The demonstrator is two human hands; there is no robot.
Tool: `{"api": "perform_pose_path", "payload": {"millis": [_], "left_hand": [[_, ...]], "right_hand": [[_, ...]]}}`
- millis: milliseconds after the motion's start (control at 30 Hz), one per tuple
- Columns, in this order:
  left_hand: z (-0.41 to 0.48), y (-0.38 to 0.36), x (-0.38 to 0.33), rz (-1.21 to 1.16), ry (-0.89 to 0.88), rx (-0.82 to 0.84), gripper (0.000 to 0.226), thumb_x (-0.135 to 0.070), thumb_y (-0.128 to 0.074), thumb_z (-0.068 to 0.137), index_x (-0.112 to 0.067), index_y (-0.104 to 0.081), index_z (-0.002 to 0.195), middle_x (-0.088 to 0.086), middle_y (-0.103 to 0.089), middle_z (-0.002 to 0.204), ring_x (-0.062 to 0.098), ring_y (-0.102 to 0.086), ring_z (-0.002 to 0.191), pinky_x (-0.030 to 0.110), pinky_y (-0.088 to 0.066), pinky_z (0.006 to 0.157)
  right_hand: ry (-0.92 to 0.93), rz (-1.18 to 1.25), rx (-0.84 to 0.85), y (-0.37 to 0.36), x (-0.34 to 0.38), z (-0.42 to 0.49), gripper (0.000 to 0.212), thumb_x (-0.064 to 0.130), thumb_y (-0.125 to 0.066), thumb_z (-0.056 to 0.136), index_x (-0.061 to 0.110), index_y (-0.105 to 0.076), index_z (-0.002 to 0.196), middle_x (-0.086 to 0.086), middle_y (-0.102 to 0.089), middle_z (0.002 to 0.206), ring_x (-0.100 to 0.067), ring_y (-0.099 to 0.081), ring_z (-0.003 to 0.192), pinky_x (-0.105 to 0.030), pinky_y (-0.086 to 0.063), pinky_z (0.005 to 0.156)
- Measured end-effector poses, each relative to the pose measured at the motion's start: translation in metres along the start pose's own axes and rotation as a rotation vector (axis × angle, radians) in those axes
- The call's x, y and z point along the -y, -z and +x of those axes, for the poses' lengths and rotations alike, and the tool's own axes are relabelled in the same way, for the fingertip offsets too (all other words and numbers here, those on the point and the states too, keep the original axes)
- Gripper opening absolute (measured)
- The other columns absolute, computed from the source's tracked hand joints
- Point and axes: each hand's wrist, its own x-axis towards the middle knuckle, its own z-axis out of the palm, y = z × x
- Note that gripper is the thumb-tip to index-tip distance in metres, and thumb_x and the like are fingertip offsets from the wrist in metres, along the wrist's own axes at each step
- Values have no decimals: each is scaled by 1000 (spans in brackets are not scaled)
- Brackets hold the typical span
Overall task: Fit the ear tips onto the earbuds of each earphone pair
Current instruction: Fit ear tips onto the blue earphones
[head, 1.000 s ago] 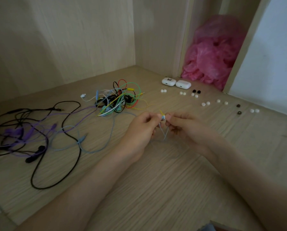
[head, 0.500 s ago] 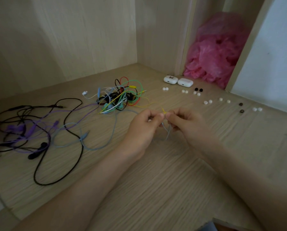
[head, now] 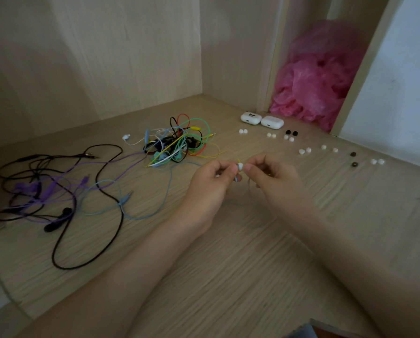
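Black and purple wires: thin black and purple earphone cables [head: 58, 186] sprawl loose at the far left of the pale wood-grain tabletop [head: 228, 276]. Probably set aside; done or waiting, cannot tell.
Blue wire: pale blue earphone cable [head: 125, 200] runs from that pile toward the hands. Looks like the pair being worked, left slack so the bud can be lifted.
Tangle: knot of green, red, yellow, white and black earphone cables [head: 182, 142] lies beyond the left hand, apart from it. Likely waiting stock.
Left hand [head: 211, 184]: fingers curled, thumb and forefinger pinching the small pale blue earbud [head: 237, 178] off the table to steady it.
Ear tip: small white rounded silicone ear tip [head: 240, 166] sits between both hands' fingertips, at the bud. Fully seated or not, cannot tell.
Right hand [head: 274, 178]: thumb and forefinger pinch the ear tip, apparently pressing it toward the left hand.
Cases: two glossy white charging cases [head: 251, 118] side by side, far, right of the tangle.
Spare tips: white and black loose ear tips [head: 304, 150] laid mostly in pairs along the right, within reach for the next buds.
Bag: crumpled pink plastic bag [head: 313, 81] in the far right niche, unused.
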Motion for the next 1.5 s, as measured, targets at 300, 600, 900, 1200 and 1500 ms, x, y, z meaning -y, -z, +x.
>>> {"api": "perform_pose_path", "payload": {"millis": [300, 600, 900, 1200, 1500], "left_hand": [[0, 0, -1, 2, 22, 51, 18, -14, -51, 95, -23, -62, 83, -10, -58, 67, 0, -41, 52, 20, -31, 53], [1, -1, 1, -117, 104, 51, 10, -9, -49, 96, -12, -57, 101, -8, -63, 66, -3, -42, 44, 18, -32, 51], [2, 0, 0, -149, 147, 83, 16, -6, -50, 94, -6, -61, 106, -12, -53, 52, -1, -41, 43, 14, -31, 45], [0, 1, -3, -203, 159, 37, 3, -9, -57, 92, -10, -56, 89, -5, -65, 60, 1, -40, 40, 14, -31, 41], [-2, -2, -2, -167, 121, 41, 7, -20, -60, 90, -14, -60, 86, -10, -65, 62, -2, -42, 45, 15, -33, 49]], "right_hand": [[38, -25, -51, -2, -1, -2, 9, 14, -63, 87, 21, -62, 81, 12, -60, 74, 5, -51, 68, -6, -40, 64], [87, 58, 1, -2, 2, -5, 12, 5, -57, 89, 10, -67, 85, 4, -67, 71, -1, -62, 72, -12, -46, 71], [46, 95, 29, -1, 3, -3, 12, 2, -60, 87, 13, -65, 84, 6, -68, 77, 0, -67, 71, -9, -47, 70], [48, 107, 63, 0, 6, -5, 11, 3, -54, 91, 3, -65, 93, 7, -66, 78, 11, -62, 66, -4, -40, 63], [21, 117, 70, 0, 2, -4, 8, 7, -57, 90, 9, -64, 88, 2, -69, 80, -1, -67, 75, -10, -46, 70]]}}
